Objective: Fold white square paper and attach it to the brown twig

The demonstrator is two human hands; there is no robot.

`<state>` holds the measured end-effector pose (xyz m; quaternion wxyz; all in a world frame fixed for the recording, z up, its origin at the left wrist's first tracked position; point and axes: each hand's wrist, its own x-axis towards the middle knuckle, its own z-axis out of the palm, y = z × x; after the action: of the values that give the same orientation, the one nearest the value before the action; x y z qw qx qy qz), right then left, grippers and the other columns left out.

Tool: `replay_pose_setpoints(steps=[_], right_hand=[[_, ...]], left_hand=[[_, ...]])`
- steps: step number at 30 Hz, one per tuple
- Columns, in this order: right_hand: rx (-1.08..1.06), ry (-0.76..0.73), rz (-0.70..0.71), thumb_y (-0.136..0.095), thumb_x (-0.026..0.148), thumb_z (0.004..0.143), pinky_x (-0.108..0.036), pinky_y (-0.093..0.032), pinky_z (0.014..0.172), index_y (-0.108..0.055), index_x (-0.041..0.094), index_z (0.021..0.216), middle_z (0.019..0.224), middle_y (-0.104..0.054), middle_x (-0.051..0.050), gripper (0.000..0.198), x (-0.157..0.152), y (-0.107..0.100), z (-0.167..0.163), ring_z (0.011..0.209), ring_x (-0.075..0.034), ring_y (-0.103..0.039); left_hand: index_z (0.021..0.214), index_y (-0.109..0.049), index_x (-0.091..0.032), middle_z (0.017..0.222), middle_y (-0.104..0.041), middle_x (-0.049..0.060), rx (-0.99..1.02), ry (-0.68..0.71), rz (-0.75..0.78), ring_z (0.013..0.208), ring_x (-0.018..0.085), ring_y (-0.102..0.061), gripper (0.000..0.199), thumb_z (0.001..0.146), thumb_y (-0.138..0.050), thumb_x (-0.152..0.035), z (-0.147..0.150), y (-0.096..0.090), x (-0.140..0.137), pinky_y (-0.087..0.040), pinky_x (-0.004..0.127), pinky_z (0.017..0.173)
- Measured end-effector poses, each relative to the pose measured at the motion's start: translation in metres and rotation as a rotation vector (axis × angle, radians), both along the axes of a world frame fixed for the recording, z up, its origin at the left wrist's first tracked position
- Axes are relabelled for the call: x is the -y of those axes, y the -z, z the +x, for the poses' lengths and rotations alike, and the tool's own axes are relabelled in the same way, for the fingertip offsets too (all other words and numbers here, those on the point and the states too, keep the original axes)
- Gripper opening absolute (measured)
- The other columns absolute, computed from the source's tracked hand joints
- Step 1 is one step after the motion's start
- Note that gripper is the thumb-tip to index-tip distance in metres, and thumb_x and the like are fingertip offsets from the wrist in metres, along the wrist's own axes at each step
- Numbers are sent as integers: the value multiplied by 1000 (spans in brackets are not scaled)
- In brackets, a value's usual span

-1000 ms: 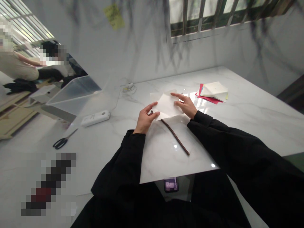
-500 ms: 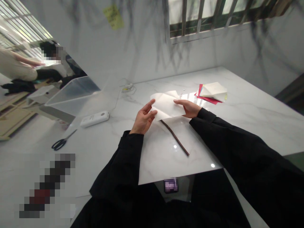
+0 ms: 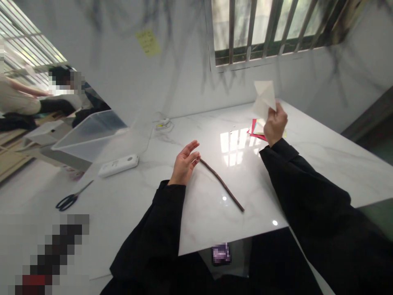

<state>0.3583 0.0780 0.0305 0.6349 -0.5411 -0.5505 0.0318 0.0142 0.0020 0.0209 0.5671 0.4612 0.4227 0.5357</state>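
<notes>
My right hand [image 3: 275,123] grips a creased sheet of off-white paper [image 3: 264,98], lifted over the back right of the table and slightly blurred. Below and behind that hand lies a small pile of coloured papers [image 3: 255,128], partly covered by it. My left hand [image 3: 186,162] is over the middle of the table with its fingers apart and nothing held in them. Its fingertips are close to the upper end of a thin brown stick [image 3: 221,183], which slants across the white tabletop; whether they touch, I cannot tell.
Black-handled scissors [image 3: 72,199] and a white oblong device [image 3: 119,165] lie to the left. Further back are a clear plastic bin [image 3: 89,133] and a coiled cable [image 3: 165,124]. A yellow note [image 3: 148,42] hangs on the wall. Other people sit at far left.
The paper has left my left hand. My right hand has carried it up and to the right, above the coloured papers. The stick's upper end is now uncovered.
</notes>
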Motion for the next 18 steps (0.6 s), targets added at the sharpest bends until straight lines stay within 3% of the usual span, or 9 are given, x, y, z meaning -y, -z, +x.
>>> replay_pose_setpoints(steps=[1, 3, 5, 6, 8, 9, 12, 14, 18], right_hand=[[100, 119, 28, -29, 18, 104, -55, -43, 123, -53, 17, 154, 157, -58, -15, 56, 2, 1, 13, 152, -28, -49], [337, 219, -64, -26, 13, 102, -54, -28, 131, -46, 16, 162, 173, -39, -12, 64, 9, 9, 33, 163, -24, -30], [529, 197, -367, -27, 21, 106, -58, -20, 132, -44, 16, 165, 179, -26, -12, 61, 15, 25, 43, 167, -28, -17], [612, 133, -566, -30, 32, 109, -63, -19, 131, -43, 15, 165, 179, -25, -15, 60, 16, 35, 45, 166, -33, -18], [675, 49, -758, -41, 59, 106, -71, -21, 127, -48, 13, 162, 173, -36, -22, 72, 15, 54, 47, 160, -42, -32], [711, 36, -828, -38, 67, 104, -71, -20, 128, -43, 14, 164, 174, -33, -22, 81, 13, 62, 48, 161, -43, -30], [778, 48, -873, -25, 77, 102, -68, -20, 129, -35, 17, 169, 177, -27, -19, 90, 10, 76, 51, 163, -41, -25], [786, 55, -840, -23, 79, 101, -70, -21, 127, -38, 17, 168, 176, -30, -20, 92, 10, 79, 54, 162, -43, -28], [724, 66, -761, -29, 79, 100, -72, -21, 125, -42, 16, 166, 174, -34, -22, 92, 12, 84, 57, 160, -49, -26]], left_hand=[[127, -75, -29, 150, -63, 7, -16, -8, -3, 83, 8, -62, 57, 71, -87, -28, 0, 0, 0, -50, 24, 76], [125, -75, -27, 146, -65, 8, -44, -19, -2, 82, 8, -62, 55, 72, -86, -30, 0, 1, 1, -50, 23, 74], [122, -75, -25, 140, -68, 8, -79, -35, 14, 81, 9, -63, 51, 72, -84, -31, 2, 2, -1, -49, 24, 73], [121, -75, -24, 137, -70, 8, -109, -47, 35, 80, 9, -63, 49, 73, -83, -32, 3, 3, -1, -49, 24, 72], [116, -76, -22, 129, -73, 8, -203, -76, 108, 78, 11, -62, 42, 75, -80, -30, 7, 2, -1, -49, 26, 71], [114, -76, -21, 125, -74, 8, -260, -90, 155, 77, 12, -63, 38, 77, -79, -29, 9, 1, 2, -50, 26, 70], [109, -76, -21, 116, -76, 8, -438, -144, 292, 83, 16, -66, 26, 83, -73, -25, 12, -4, 27, -52, 29, 72], [106, -73, -22, 117, -75, 7, -557, -250, 386, 90, 18, -69, 18, 89, -67, -23, 4, -4, 61, -54, 31, 76], [97, -69, -23, 117, -75, 7, -970, -611, 614, 109, 24, -70, 7, 93, -67, -18, -57, 5, 153, -55, 38, 89]])
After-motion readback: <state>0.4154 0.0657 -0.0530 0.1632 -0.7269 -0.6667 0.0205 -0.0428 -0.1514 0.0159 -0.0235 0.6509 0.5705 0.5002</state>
